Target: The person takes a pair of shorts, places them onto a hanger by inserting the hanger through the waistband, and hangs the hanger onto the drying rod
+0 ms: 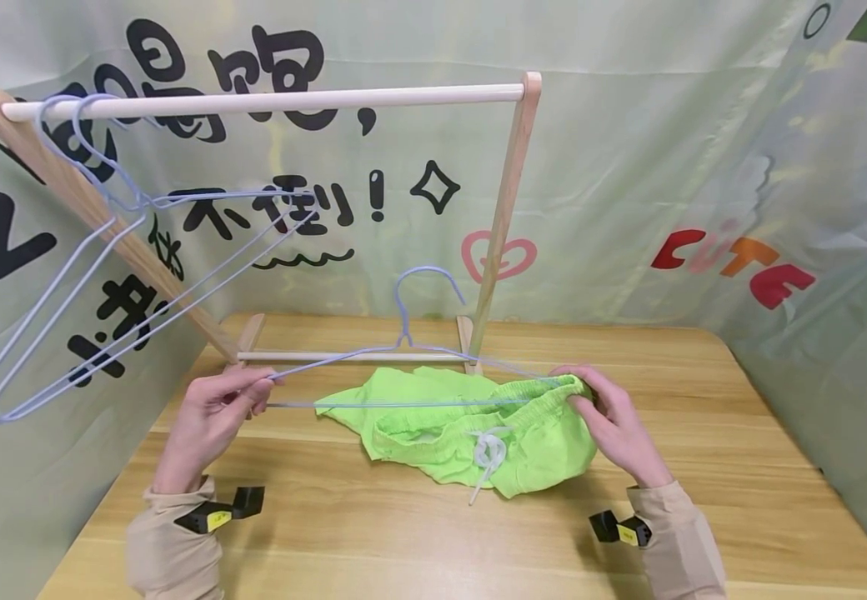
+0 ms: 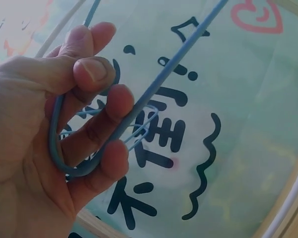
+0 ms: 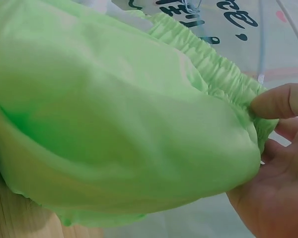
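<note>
A blue wire hanger (image 1: 328,360) is held above the table, its hook pointing up. My left hand (image 1: 216,406) grips its left corner; in the left wrist view the fingers (image 2: 120,99) curl round the bent wire. Bright green shorts (image 1: 546,454) with an elastic waistband and a white drawstring (image 1: 489,452) hang at the hanger's right half. My right hand (image 1: 617,421) pinches the waistband at its right end, thumb on the near side, as the right wrist view also shows. The hanger's right corner is hidden inside the waistband.
A wooden rack (image 1: 510,183) with a white top rail (image 1: 291,102) stands behind the hands on the wooden table (image 1: 373,550). More blue hangers (image 1: 51,333) hang at the rail's left end. A printed curtain (image 1: 613,167) surrounds the table's back and sides.
</note>
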The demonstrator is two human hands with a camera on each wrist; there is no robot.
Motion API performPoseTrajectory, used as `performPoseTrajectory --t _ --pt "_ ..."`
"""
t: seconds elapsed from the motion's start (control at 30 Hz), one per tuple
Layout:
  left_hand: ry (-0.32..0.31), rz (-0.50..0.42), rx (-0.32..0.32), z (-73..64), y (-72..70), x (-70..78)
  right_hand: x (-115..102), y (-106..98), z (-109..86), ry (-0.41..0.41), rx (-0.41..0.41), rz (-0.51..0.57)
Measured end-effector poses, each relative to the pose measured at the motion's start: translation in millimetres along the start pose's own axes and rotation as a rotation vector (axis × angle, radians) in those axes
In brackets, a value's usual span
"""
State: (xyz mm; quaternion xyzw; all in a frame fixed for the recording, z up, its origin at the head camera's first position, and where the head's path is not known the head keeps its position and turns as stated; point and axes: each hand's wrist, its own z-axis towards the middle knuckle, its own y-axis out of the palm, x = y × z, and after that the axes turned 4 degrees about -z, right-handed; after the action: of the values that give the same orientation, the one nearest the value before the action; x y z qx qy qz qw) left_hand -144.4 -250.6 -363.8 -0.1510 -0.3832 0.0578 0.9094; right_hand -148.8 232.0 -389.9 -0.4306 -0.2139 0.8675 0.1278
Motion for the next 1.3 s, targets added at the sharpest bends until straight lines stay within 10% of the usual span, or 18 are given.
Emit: performPoseTrajectory --t 1.3 --pt "-0.102 0.102 0.0 17.7 65.0 -17.9 -2.0 3.0 2.4 0.015 0.008 -0.061"
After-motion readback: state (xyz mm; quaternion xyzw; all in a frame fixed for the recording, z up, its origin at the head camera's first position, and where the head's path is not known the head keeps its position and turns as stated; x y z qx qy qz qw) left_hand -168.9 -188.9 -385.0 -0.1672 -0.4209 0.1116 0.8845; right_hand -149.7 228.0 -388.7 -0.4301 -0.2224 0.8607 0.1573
